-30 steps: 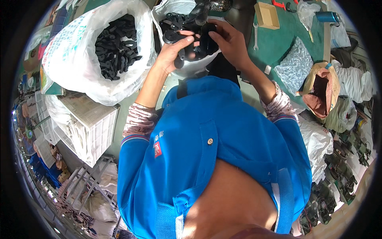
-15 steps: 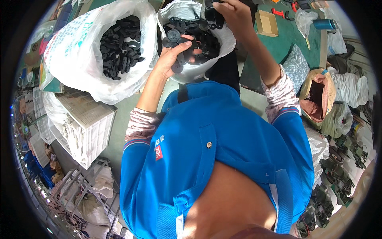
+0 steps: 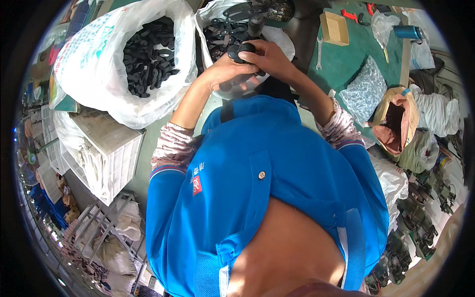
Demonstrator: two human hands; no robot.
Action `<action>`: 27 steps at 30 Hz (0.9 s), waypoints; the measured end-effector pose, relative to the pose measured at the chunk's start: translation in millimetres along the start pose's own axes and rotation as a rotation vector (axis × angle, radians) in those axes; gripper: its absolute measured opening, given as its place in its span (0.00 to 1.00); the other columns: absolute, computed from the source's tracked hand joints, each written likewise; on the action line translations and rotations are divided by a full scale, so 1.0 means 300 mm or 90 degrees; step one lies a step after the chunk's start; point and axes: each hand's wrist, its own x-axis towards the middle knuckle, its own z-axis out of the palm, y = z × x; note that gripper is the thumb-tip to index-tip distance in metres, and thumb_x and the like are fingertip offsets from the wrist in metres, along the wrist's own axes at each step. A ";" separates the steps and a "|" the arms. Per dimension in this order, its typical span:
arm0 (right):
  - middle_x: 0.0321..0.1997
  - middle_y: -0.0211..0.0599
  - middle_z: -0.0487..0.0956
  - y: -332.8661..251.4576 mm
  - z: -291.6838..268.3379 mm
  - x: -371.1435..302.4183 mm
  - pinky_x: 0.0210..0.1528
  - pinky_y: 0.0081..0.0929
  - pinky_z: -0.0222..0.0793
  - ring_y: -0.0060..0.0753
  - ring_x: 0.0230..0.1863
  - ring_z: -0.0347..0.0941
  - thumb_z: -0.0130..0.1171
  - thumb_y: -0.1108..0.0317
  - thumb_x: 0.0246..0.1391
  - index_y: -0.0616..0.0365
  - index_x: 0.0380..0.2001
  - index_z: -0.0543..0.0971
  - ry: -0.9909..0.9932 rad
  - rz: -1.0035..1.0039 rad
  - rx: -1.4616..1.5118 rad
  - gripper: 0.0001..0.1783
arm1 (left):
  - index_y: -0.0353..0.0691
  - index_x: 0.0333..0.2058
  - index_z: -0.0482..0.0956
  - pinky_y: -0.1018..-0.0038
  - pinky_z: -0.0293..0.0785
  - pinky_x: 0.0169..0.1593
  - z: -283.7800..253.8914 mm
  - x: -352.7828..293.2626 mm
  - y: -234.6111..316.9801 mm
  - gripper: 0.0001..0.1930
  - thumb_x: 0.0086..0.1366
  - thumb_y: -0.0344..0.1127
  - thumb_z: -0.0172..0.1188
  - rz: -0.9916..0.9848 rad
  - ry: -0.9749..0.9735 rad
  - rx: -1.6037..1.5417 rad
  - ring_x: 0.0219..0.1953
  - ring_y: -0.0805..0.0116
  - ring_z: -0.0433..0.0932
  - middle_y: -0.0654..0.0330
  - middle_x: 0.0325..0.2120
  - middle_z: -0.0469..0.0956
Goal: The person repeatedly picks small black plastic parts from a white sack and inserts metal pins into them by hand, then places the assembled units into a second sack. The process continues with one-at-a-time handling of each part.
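My left hand (image 3: 226, 72) and my right hand (image 3: 271, 60) meet in front of a white plastic bag (image 3: 284, 42) of black plastic parts (image 3: 222, 33). Closed round several black parts, my left hand has a round disc-shaped end (image 3: 237, 53) showing above its fingers. My right hand pinches a black part (image 3: 247, 48) with a rounded end against those in my left. Fingers cover most of both pieces. Just beyond my hands stands a dark machine (image 3: 256, 24) with an upright rounded post.
At left, a large white bag (image 3: 106, 64) holds many black parts. White crates (image 3: 111, 163) stand below it. On the green table (image 3: 341, 64) at right are a cardboard tray (image 3: 334, 28), a wrench (image 3: 319, 53), a blue can (image 3: 408, 32) and a clear plastic bag (image 3: 365, 86).
My right hand has come down and left from the machine area to meet my left hand. My left hand has shifted slightly right, its black parts still held.
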 end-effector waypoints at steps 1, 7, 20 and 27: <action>0.26 0.33 0.78 -0.019 0.003 -0.026 0.31 0.22 0.66 0.22 0.27 0.71 0.59 0.54 0.54 0.61 0.41 0.77 0.033 0.025 -0.056 0.20 | 0.36 0.44 0.72 0.79 0.72 0.20 0.000 0.002 -0.006 0.15 0.60 0.32 0.61 -0.014 -0.009 0.001 0.29 0.66 0.81 0.52 0.33 0.79; 0.26 0.26 0.73 -0.084 -0.054 -0.084 0.29 0.15 0.61 0.19 0.25 0.65 0.46 0.57 0.63 0.58 0.49 0.75 0.078 -0.027 -0.021 0.19 | 0.34 0.34 0.72 0.78 0.72 0.17 -0.051 -0.023 -0.036 0.17 0.62 0.45 0.58 -0.076 -0.139 -0.122 0.24 0.64 0.80 0.42 0.32 0.78; 0.45 0.34 0.77 -0.110 -0.118 -0.064 0.47 0.19 0.66 0.20 0.46 0.70 0.49 0.61 0.62 0.65 0.49 0.74 -0.223 -0.001 0.177 0.19 | 0.39 0.27 0.70 0.81 0.59 0.09 0.011 -0.034 -0.092 0.44 0.42 0.83 0.41 -0.079 -0.431 -0.392 0.13 0.67 0.69 0.42 0.24 0.72; 0.37 0.36 0.80 -0.167 -0.178 0.000 0.30 0.17 0.69 0.23 0.33 0.76 0.55 0.69 0.58 0.63 0.46 0.77 0.132 -0.072 0.118 0.14 | 0.37 0.35 0.70 0.80 0.72 0.27 -0.025 -0.105 -0.079 0.07 0.60 0.30 0.57 0.015 -0.100 -0.277 0.28 0.68 0.75 0.48 0.34 0.74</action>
